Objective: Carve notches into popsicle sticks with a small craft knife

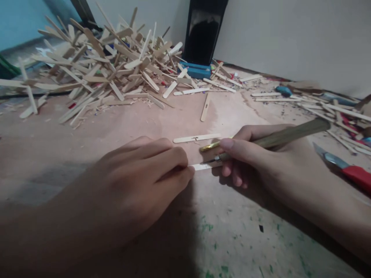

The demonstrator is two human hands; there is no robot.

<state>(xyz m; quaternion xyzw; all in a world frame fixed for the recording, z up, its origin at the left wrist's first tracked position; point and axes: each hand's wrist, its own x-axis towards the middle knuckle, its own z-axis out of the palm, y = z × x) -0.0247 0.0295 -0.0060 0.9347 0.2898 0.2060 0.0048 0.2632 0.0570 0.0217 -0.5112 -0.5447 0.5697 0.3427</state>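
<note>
My right hand point(255, 154) is closed around a wooden-handled carving tool point(292, 133), its handle pointing back to the right. The tool's thin metal tip meets a pale craft stick point(198, 166) flat on the table. My left hand point(145, 173) has its fingers bent together, holding down the left end of this stick, which they mostly cover. By my right fingertips shows a gold-coloured metal piece point(210, 146); whether it is held or lying there I cannot tell. Just beyond lies another craft stick point(197, 138) with a small notch cut at its middle.
A large heap of craft sticks point(116, 58) fills the back left. A dark phone-like slab point(203, 34) stands upright in a blue holder point(195, 70). A slotted stick point(205, 108) lies before it. At right are more sticks point(333, 112) and a red-handled cutter point(353, 173), blade exposed.
</note>
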